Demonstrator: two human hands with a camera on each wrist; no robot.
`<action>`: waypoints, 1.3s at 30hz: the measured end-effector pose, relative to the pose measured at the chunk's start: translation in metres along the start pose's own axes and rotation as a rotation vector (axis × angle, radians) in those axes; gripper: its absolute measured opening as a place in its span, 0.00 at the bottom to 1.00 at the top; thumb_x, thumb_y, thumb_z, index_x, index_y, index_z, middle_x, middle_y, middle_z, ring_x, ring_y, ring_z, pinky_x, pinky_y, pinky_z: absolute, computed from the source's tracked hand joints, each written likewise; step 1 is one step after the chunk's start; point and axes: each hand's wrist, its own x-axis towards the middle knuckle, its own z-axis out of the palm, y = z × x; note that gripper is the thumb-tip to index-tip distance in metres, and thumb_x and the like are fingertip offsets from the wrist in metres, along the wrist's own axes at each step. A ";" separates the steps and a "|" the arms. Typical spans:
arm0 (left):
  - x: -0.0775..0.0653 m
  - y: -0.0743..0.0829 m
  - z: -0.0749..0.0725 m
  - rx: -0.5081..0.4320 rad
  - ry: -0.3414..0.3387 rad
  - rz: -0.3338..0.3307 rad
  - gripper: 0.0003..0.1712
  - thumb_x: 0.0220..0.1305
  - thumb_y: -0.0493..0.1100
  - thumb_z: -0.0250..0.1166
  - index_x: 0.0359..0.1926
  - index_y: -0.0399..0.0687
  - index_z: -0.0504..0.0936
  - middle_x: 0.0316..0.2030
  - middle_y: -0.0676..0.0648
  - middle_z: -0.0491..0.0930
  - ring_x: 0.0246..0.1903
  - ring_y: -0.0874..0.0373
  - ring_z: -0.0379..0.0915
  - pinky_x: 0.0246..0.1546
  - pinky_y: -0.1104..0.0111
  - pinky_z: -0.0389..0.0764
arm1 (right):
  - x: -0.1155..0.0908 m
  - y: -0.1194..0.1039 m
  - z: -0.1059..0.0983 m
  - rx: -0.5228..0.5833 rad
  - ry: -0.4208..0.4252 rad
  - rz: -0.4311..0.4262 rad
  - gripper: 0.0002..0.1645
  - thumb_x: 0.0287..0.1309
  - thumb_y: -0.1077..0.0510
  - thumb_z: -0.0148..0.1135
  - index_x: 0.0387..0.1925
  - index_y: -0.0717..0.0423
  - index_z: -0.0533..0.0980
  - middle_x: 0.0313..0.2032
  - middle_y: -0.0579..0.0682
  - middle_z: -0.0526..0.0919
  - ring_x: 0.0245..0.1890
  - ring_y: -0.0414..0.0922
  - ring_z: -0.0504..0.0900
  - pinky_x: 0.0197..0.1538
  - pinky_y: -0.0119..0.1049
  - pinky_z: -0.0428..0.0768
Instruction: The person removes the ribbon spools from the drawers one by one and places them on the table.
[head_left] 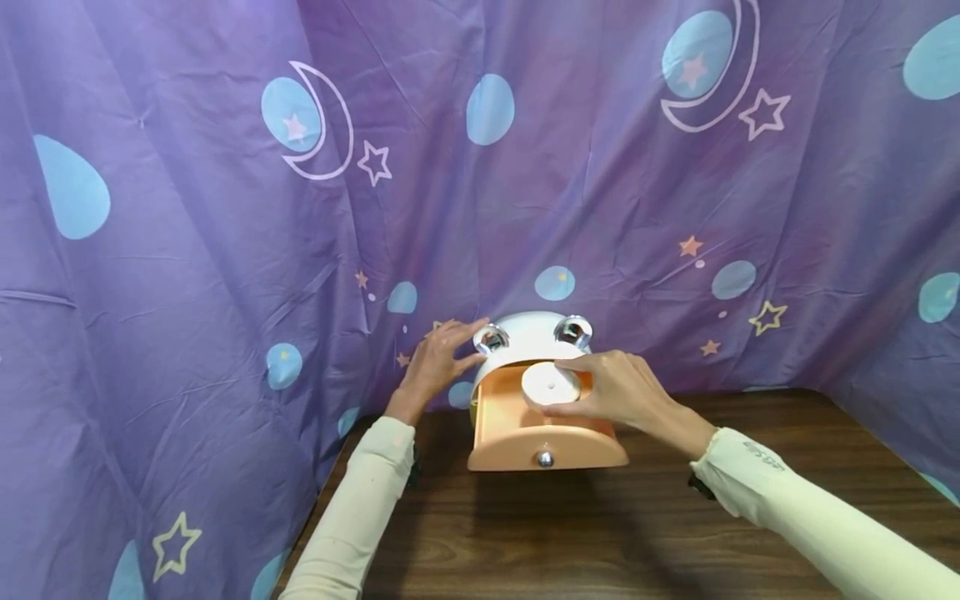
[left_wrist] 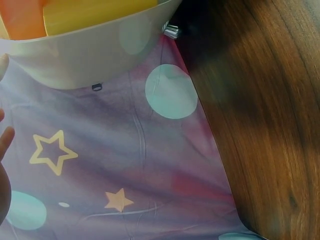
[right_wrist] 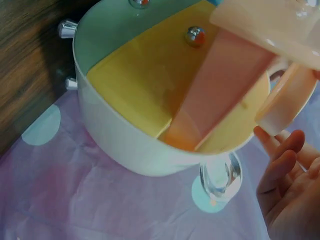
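A white rounded cabinet (head_left: 528, 337) with two silver ring-shaped eyes stands toward the back of the table. Its top peach drawer (head_left: 498, 408) is pulled out, and a silver knob (head_left: 545, 459) sits on the drawer front. My right hand (head_left: 622, 387) pinches a thick white disc (head_left: 551, 384), marked by a small dot at its centre, over the drawer. The disc's curved side (right_wrist: 285, 102) shows in the right wrist view. My left hand (head_left: 442, 358) is at the cabinet's left side, thumb and fingers spread beside the left silver ring (head_left: 491, 340).
Below the peach drawer, a yellow drawer (right_wrist: 145, 85) and a green part (right_wrist: 100, 40) show in the right wrist view. Silver feet (right_wrist: 67, 29) support the cabinet on the dark wooden table (head_left: 480, 542). A purple patterned cloth (head_left: 420, 208) hangs close behind and on both sides.
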 end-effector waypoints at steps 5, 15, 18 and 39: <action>0.004 0.000 -0.002 0.003 0.011 0.009 0.38 0.59 0.50 0.79 0.71 0.56 0.78 0.53 0.47 0.87 0.58 0.46 0.79 0.64 0.48 0.78 | -0.001 0.013 -0.017 -0.002 0.039 -0.007 0.47 0.36 0.17 0.74 0.54 0.38 0.88 0.15 0.37 0.67 0.16 0.37 0.65 0.18 0.36 0.72; 0.001 -0.002 -0.001 -0.002 -0.015 -0.010 0.38 0.61 0.52 0.78 0.71 0.57 0.77 0.54 0.48 0.87 0.60 0.47 0.79 0.65 0.50 0.79 | -0.010 0.041 -0.042 -0.012 0.047 0.099 0.45 0.36 0.18 0.75 0.55 0.35 0.87 0.29 0.46 0.88 0.21 0.42 0.77 0.19 0.40 0.72; -0.001 -0.002 0.000 -0.011 -0.012 -0.003 0.38 0.61 0.51 0.78 0.71 0.56 0.78 0.54 0.48 0.87 0.60 0.46 0.79 0.64 0.50 0.79 | -0.015 0.051 -0.046 -0.008 0.036 0.142 0.46 0.36 0.18 0.75 0.55 0.34 0.87 0.30 0.44 0.88 0.22 0.43 0.77 0.18 0.39 0.70; -0.002 -0.003 0.002 -0.019 -0.017 -0.019 0.38 0.62 0.52 0.77 0.72 0.58 0.76 0.55 0.47 0.86 0.62 0.45 0.77 0.67 0.50 0.77 | -0.067 0.148 -0.035 -0.092 -0.009 0.324 0.51 0.41 0.19 0.73 0.58 0.47 0.86 0.50 0.62 0.87 0.32 0.63 0.86 0.19 0.48 0.74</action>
